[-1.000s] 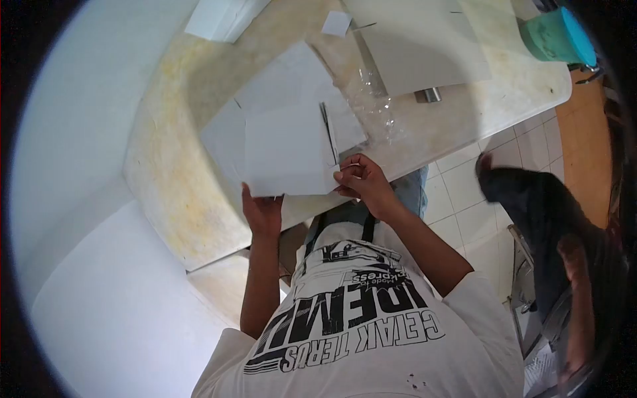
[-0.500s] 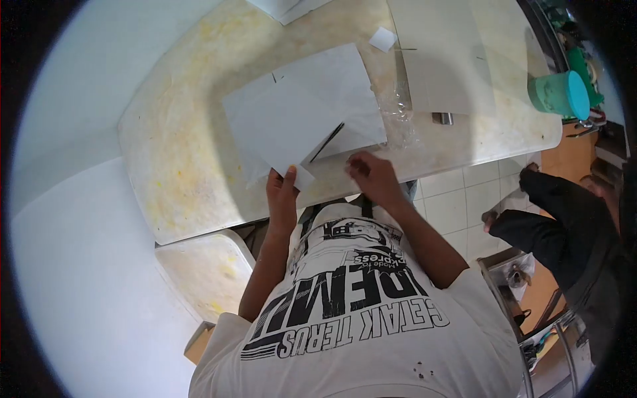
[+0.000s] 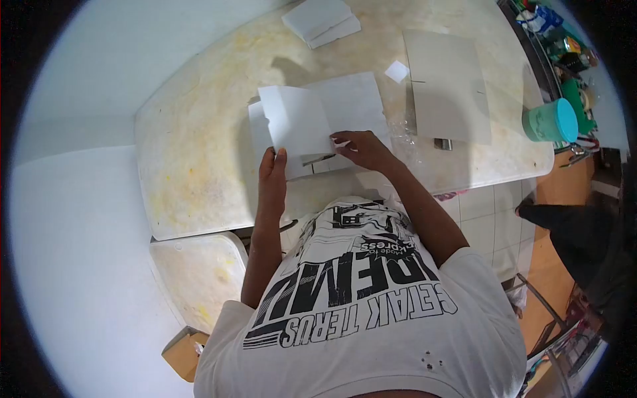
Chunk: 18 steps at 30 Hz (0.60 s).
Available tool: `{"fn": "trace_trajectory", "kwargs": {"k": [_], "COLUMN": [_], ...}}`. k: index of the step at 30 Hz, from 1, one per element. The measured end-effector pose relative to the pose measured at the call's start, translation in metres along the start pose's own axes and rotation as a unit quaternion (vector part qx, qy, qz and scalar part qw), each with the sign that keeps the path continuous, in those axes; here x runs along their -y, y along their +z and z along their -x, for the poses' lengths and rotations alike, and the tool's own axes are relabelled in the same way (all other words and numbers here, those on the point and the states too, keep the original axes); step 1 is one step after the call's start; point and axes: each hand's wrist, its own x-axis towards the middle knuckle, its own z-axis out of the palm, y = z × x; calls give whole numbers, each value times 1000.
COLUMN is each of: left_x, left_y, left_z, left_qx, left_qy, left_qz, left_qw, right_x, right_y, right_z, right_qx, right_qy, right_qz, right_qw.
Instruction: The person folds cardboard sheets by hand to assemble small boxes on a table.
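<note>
pinching, the left fingers are holding the raised white sheet by its lower left; the right fingers, just empty, are now touching its right edge, pinch unclear, so it is being supported from 2 sides above the worktop.

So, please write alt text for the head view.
A person's left hand grips a white sheet by its near left, with the right hand at its right edge, over more white paper on a yellow-stained table. A greyish board and teal-lidded tub are farther right.
</note>
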Motion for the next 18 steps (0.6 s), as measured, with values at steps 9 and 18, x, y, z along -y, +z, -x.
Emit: {"fn": "trace_trajectory", "kwargs": {"k": [9,18], "left_x": [-10,-19], "left_y": [-15,1], "left_z": [-25,-8], "left_qx": [48,9], "left_qy": [-21,-38], "left_qz": [31,108], "left_qw": [998,993], "right_x": [2,58], "right_y": [1,-20], "right_z": [-8,-9], "right_qx": [-13,-39], "right_qy": [9,-159], "right_qz": [36,128], "right_qw": [999,978]}}
